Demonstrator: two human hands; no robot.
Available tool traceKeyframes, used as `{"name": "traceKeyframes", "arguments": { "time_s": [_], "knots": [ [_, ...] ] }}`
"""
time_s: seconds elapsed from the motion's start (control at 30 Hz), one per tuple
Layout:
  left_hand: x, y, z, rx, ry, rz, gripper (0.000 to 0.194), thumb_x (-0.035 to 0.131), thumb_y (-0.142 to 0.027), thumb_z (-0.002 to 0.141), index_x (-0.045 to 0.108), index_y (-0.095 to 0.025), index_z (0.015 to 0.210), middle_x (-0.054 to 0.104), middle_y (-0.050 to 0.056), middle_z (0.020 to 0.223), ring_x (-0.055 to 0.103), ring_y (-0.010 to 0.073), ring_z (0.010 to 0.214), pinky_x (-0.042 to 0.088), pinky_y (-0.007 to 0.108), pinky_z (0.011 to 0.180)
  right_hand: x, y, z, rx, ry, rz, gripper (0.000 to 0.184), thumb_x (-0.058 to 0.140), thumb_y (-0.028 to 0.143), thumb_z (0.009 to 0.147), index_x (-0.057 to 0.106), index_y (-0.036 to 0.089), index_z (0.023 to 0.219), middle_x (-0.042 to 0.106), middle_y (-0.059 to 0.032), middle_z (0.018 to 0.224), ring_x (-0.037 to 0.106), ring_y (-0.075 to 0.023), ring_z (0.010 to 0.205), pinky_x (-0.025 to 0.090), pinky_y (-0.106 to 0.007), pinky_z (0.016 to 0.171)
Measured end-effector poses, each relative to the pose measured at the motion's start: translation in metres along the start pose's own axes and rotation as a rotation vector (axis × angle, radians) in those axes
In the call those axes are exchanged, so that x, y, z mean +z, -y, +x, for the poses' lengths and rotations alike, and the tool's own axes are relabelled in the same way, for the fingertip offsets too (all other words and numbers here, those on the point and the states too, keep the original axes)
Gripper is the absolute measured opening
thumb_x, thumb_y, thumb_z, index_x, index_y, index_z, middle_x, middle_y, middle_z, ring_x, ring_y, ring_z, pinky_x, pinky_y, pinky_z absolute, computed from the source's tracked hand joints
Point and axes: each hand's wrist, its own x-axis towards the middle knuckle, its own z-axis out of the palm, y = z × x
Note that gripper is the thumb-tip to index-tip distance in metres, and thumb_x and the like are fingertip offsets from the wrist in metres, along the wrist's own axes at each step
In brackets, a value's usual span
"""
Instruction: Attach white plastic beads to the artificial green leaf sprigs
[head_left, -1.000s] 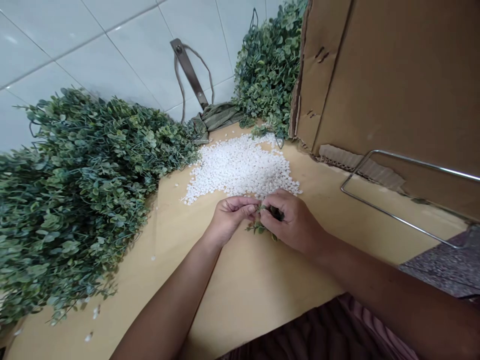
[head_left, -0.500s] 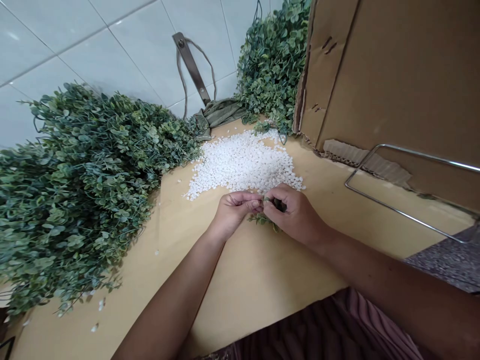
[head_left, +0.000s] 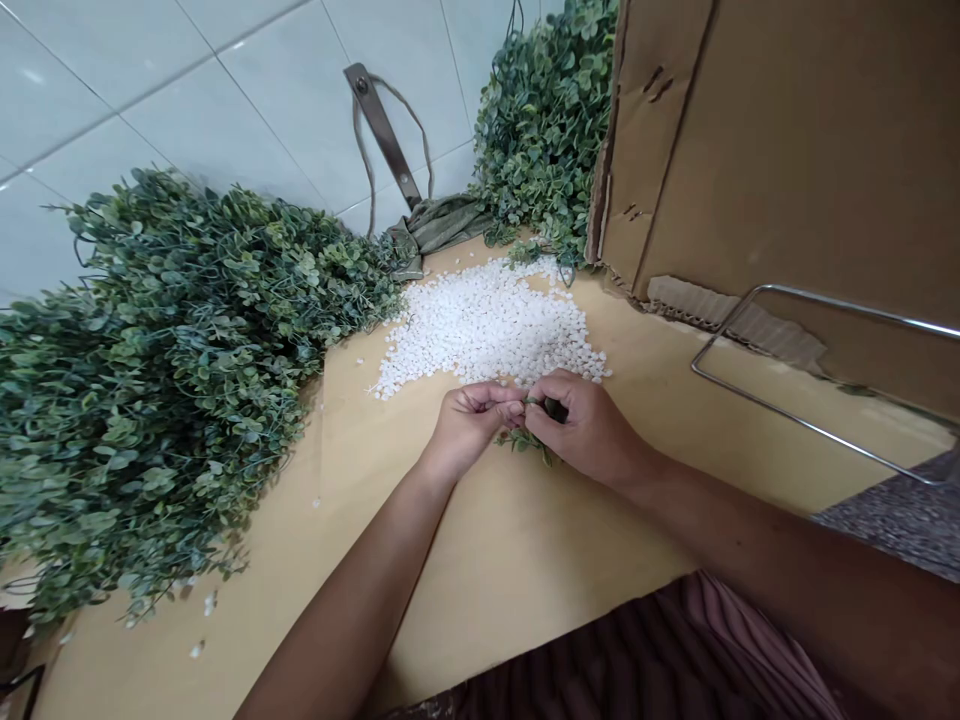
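My left hand (head_left: pixel 469 425) is closed in a pinch, its fingertips meeting those of my right hand (head_left: pixel 589 420) just in front of the white pile. What the left fingertips grip is too small and hidden to make out. Between the curled fingers of my right hand is a small green leafy sprig (head_left: pixel 541 450), whose leaves hang out below both hands. Right beyond the hands lies a spread heap of small white pieces (head_left: pixel 491 315), like beads or pellets, on the tan board (head_left: pixel 465 570).
Bushy artificial greenery (head_left: pixel 180 370) is piled along the left, and a second leafy bunch (head_left: pixel 547 130) stands at the back. A cardboard box (head_left: pixel 795 180) rises on the right, with a bent metal wire frame (head_left: pixel 817 432) before it. A strap (head_left: pixel 386 140) leans against the tiled wall (head_left: pixel 270 110).
Both hands stay pinched together in nearly the same place, with only slight finger movement. The view has shifted very slightly.
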Motion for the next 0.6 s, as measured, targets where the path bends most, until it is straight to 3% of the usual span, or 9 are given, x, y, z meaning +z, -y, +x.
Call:
{"name": "traceKeyframes", "arguments": {
  "time_s": [0.33,0.43,0.6],
  "knots": [
    [-0.004,0.001,-0.003,0.031,0.002,-0.068,0.033,0.083,-0.038,0.053,0.075,-0.018,0.078,0.072,0.001,0.066,0.063,0.0098,0.061,0.05,0.023,0.066,-0.005,0.003,0.002,0.011,-0.032,0.076,0.016,0.045,0.025,0.08,0.046,0.02,0.065,0.048,0.0001,0.064,0.047,-0.0153,0.065,0.037,-0.027,0.061],
    [-0.007,-0.001,-0.013,0.049,-0.058,-0.055,0.034,0.081,-0.041,0.055,0.075,-0.018,0.078,0.073,0.002,0.074,0.063,0.0112,0.068,0.049,0.024,0.071,-0.01,0.004,0.001,0.036,-0.079,0.164,0.02,0.045,0.031,0.083,0.046,0.02,0.067,0.044,0.0019,0.061,0.044,-0.0138,0.06,0.035,-0.026,0.057],
    [-0.01,-0.005,-0.038,0.022,-0.06,0.064,0.039,0.078,-0.043,0.059,0.074,-0.017,0.088,0.073,0.006,0.08,0.063,0.0133,0.07,0.049,0.027,0.072,-0.015,0.0,-0.003,0.115,-0.118,0.282,0.02,0.049,0.036,0.083,0.048,0.019,0.072,0.042,0.004,0.058,0.041,-0.0116,0.054,0.034,-0.023,0.052]
  ]
}}
